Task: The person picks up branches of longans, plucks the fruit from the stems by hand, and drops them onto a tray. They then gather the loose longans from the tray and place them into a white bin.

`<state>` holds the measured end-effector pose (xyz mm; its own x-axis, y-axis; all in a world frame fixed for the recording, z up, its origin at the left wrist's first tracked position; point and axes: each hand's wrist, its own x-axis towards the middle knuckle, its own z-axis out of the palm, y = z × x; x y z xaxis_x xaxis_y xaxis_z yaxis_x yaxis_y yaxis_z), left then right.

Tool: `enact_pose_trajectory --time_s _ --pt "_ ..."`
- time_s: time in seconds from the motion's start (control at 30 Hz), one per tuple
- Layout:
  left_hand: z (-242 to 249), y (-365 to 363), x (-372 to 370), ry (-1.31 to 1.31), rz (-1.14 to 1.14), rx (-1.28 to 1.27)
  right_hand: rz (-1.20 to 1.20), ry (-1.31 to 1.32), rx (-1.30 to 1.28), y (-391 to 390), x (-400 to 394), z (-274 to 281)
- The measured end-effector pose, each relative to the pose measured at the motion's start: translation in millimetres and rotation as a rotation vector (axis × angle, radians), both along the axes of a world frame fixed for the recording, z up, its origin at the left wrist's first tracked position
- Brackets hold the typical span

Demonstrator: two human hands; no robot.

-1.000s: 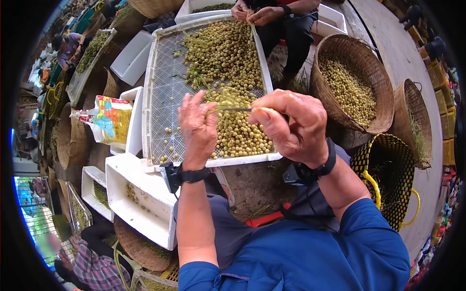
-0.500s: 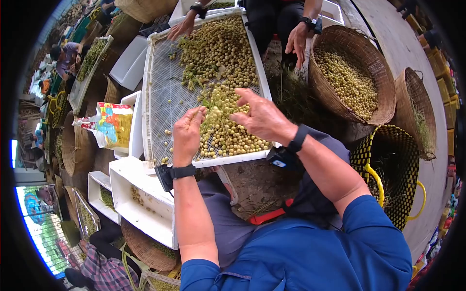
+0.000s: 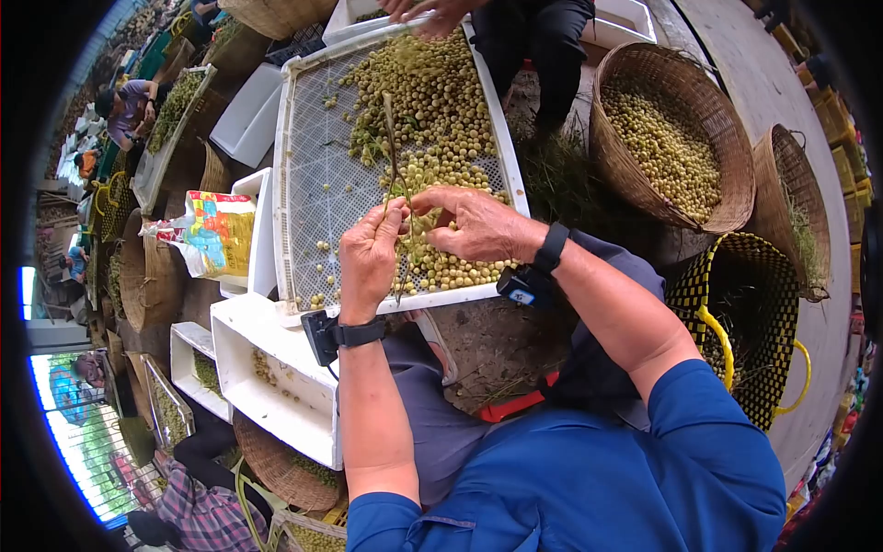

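Observation:
My left hand point(image 3: 370, 253) pinches a thin brown fruit stem point(image 3: 393, 147) upright over the near part of a white mesh tray point(image 3: 313, 166). My right hand point(image 3: 478, 225) is close against it, fingers curled at the stem's lower part by my left fingertips; what lies inside the curl is partly hidden. Small round yellowish fruits point(image 3: 432, 110) are heaped along the tray's right side, some with green sprigs. A co-worker's hands point(image 3: 437, 14) are over the tray's far end, blurred.
To the right are a wicker basket point(image 3: 740, 189) of fruits, a narrower basket point(image 3: 768, 184) and a black-yellow woven basket point(image 3: 793, 304) holding stems. White foam boxes point(image 3: 276, 396) and a printed bag point(image 3: 221, 235) are on the left. Other people sit farther left.
My hands have come together, and a long stem now stands between them. The co-worker's hands have moved from the tray's sides to its far end.

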<state>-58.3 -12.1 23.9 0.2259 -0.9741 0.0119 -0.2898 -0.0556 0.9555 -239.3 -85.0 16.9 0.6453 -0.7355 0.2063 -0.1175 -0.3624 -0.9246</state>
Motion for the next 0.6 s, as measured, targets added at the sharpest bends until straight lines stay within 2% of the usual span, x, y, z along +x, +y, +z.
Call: enact_pose_trajectory --time_s 0.03,0.1,0.13,0.17,0.23,0.37,0.4,0.5,0.53,0.6 --pt "-0.7 -0.3 0.6 0.003 0.001 0.001 0.001 0.003 0.001 -1.2 0.8 4.3" --pt "-0.9 0.4 1.1 -0.124 -0.039 -0.014 0.086 0.183 -0.1 -5.9 3.0 12.3" --pt "-2.1 0.9 1.6 -0.124 -0.038 -0.01 0.04 0.18 -0.028 -6.1 4.2 16.8" --pt "-3.4 0.9 1.7 -0.065 -0.056 0.038 0.04 0.18 -0.024 -8.3 6.0 13.3" --pt "-3.2 1.7 -0.6 -0.005 -0.077 0.086 -0.012 -0.076 0.169 -12.0 8.7 14.9" --pt "3.9 4.1 -14.5 0.317 -0.164 0.008 -0.085 -0.183 0.258 -15.2 5.6 29.0" --pt "5.1 3.2 -18.4 0.449 -0.176 -0.021 -0.053 -0.194 0.269 -17.0 5.3 24.9" --pt "4.7 -0.8 -20.2 0.487 -0.157 0.075 -0.047 -0.174 0.298 -16.4 4.3 15.4" --pt "3.4 -1.7 -19.1 0.513 -0.132 0.126 -0.027 -0.067 0.249 -17.7 0.6 15.8" --pt "1.9 -3.1 -17.9 0.533 -0.128 0.181 -0.034 -0.017 0.233 -17.8 -3.1 18.3"
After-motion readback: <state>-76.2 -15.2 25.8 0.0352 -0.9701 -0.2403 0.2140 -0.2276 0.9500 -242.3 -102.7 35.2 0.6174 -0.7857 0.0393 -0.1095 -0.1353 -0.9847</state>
